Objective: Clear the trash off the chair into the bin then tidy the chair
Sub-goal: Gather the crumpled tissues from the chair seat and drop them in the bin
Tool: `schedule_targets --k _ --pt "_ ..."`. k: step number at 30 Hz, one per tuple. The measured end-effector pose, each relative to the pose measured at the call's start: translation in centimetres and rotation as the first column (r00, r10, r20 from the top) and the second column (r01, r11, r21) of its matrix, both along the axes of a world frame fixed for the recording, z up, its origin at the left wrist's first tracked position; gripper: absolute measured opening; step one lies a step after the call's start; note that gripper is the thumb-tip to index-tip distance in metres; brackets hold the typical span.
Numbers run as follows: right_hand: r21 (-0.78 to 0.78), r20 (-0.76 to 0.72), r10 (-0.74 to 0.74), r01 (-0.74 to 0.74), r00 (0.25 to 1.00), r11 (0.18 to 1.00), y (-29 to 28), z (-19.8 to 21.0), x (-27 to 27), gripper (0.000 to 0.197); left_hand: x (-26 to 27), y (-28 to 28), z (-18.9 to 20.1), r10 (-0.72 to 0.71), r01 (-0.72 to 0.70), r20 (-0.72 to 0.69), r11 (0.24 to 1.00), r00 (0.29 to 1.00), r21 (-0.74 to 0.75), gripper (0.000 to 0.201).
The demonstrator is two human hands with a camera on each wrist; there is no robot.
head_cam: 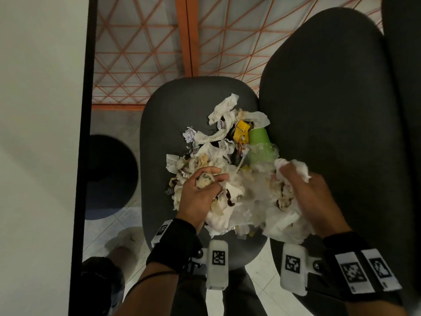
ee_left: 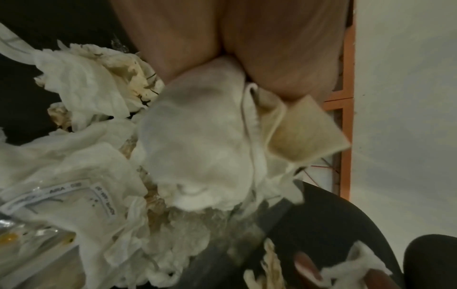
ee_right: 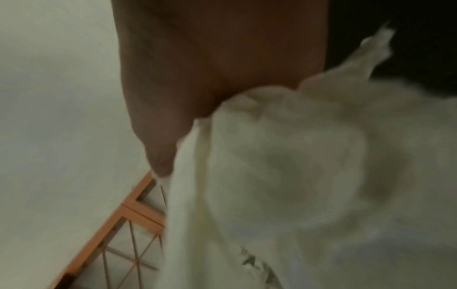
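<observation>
A heap of crumpled, stained white tissues (head_cam: 230, 197) covers the dark grey chair seat (head_cam: 159, 124). In the heap lie a green paper cup (head_cam: 259, 144) on its side and a yellow wrapper (head_cam: 241, 131). My left hand (head_cam: 200, 190) grips a wad of soiled tissue (ee_left: 202, 140) at the heap's near left. On the heap's right, my right hand (head_cam: 303, 190) clutches white tissue (ee_right: 284, 156) bunched over its fingers. The dark round bin (head_cam: 111, 176) stands on the floor left of the chair.
The chair's dark backrest (head_cam: 330, 110) rises at the right. A white wall panel with a black edge (head_cam: 41, 133) fills the left side. An orange lattice frame (head_cam: 159, 53) stands behind the chair. My foot in a pale slipper (head_cam: 125, 245) is below the bin.
</observation>
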State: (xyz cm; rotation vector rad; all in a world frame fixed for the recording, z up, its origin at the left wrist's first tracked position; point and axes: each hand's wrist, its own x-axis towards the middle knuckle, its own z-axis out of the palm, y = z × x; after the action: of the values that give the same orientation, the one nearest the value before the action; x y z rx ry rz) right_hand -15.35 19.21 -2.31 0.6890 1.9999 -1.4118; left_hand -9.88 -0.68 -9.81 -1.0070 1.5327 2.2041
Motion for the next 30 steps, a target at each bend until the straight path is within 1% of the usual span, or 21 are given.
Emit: schedule_targets --k 2,4,6,7,9,11,12,13,14,15,16,17,18,19,20,21,23,24,25,27,30 --pt "-0.069 0.083 0.132 -0.127 0.988 0.99 -0.5 1.0 0.4 0.033 0.0 0.2 0.6 0.023 -0.024 -0.041 0.999 0.999 -0.044 0.023" --pt "-0.113 0.151 0.277 -0.261 0.949 0.959 -1.1 1.0 1.2 0.053 -0.1 0.8 1.4 0.024 -0.034 -0.09 0.993 0.996 -0.112 0.02" --pt "-0.202 0.17 0.308 -0.273 0.936 0.941 -2.2 0.7 2.0 0.07 -0.2 1.5 1.9 0.028 -0.045 -0.118 0.99 0.993 -0.137 0.025" --pt "-0.245 0.167 0.295 -0.25 0.941 0.937 -2.7 0.2 2.5 0.072 -0.2 1.9 2.1 0.036 -0.053 -0.127 0.989 0.991 -0.135 0.028" --pt "-0.298 0.189 0.217 -0.155 0.958 0.942 -3.3 -0.7 3.2 0.061 -0.2 2.7 2.6 0.041 -0.061 -0.152 0.989 0.988 -0.132 0.03" --pt "-0.266 0.239 0.094 -0.028 0.966 0.964 -3.8 -2.2 3.6 0.05 -0.1 3.1 2.8 0.045 -0.068 -0.163 0.988 0.986 -0.141 0.028" --pt "-0.201 0.284 0.005 0.054 0.959 0.978 -3.7 -3.2 3.7 0.058 0.1 3.1 2.9 0.059 -0.08 -0.155 0.988 0.986 -0.131 0.028" --pt "-0.147 0.321 -0.09 0.143 0.943 0.979 -3.3 -4.1 3.9 0.073 0.4 3.0 2.8 0.084 -0.1 -0.138 0.988 0.987 -0.114 0.028" --pt "-0.129 0.318 -0.181 0.231 0.931 0.964 -2.8 -4.9 4.0 0.078 0.7 2.7 2.5 0.112 -0.124 -0.114 0.987 0.987 -0.102 0.029" --pt "-0.119 0.283 -0.253 0.296 0.925 0.948 -2.6 -5.2 4.0 0.065 0.9 2.3 2.2 0.138 -0.146 -0.087 0.985 0.987 -0.09 0.027" --pt "-0.11 0.222 -0.289 0.318 0.931 0.942 -2.5 -5.5 3.9 0.044 1.3 1.9 2.0 0.157 -0.161 -0.067 0.984 0.985 -0.073 0.024" --pt "-0.057 0.169 -0.289 0.302 0.942 0.952 -2.4 -5.8 4.0 0.026 1.6 1.5 1.7 0.169 -0.171 -0.054 0.984 0.984 -0.049 0.02" --pt "0.012 0.113 -0.24 0.241 0.964 0.971 -2.3 -6.4 3.9 0.017 1.8 1.2 1.5 0.175 -0.176 -0.041 0.984 0.984 -0.021 0.017" --pt "0.107 0.087 -0.143 0.134 0.986 0.985 -2.3 -7.3 3.8 0.018 2.0 0.9 1.3 0.179 -0.179 -0.021 0.984 0.984 0.004 0.017" --pt "0.19 0.076 -0.019 0.004 0.997 0.982 -2.4 -8.1 3.8 0.027 2.2 0.8 1.2 0.18 -0.18 0.0 0.983 0.984 0.025 0.019" --pt "0.266 0.09 0.1 -0.121 0.991 0.956 -2.5 -9.1 3.7 0.044 2.3 0.6 1.0 0.166 -0.167 0.011 0.986 0.986 0.028 0.02" --pt "0.36 0.159 0.233 -0.277 0.959 0.891 -2.9 -10.8 3.7 0.074 2.6 0.5 0.7 0.099 -0.099 -0.002 0.995 0.995 -0.02 0.02" --pt "0.4 0.18 0.274 -0.325 0.945 0.857 -3.0 -11.4 3.7 0.081 2.7 0.5 0.5 0.061 -0.062 -0.012 0.997 0.998 -0.054 0.02" --pt "0.44 0.188 0.301 -0.354 0.935 0.825 -3.1 -11.9 3.7 0.08 2.8 0.5 0.6 0.033 -0.034 -0.019 0.996 0.999 -0.079 0.021" --pt "0.49 0.198 0.332 -0.387 0.922 0.781 -2.9 -12.6 3.6 0.061 3.0 0.5 0.3 0.003 -0.004 -0.005 0.995 1.0 -0.096 0.025" --pt "0.51 0.172 0.325 -0.366 0.93 0.778 -2.3 -12.2 3.7 0.037 3.3 0.4 0.1 0.009 -0.008 0.072 1.0 0.997 -0.006 0.035"
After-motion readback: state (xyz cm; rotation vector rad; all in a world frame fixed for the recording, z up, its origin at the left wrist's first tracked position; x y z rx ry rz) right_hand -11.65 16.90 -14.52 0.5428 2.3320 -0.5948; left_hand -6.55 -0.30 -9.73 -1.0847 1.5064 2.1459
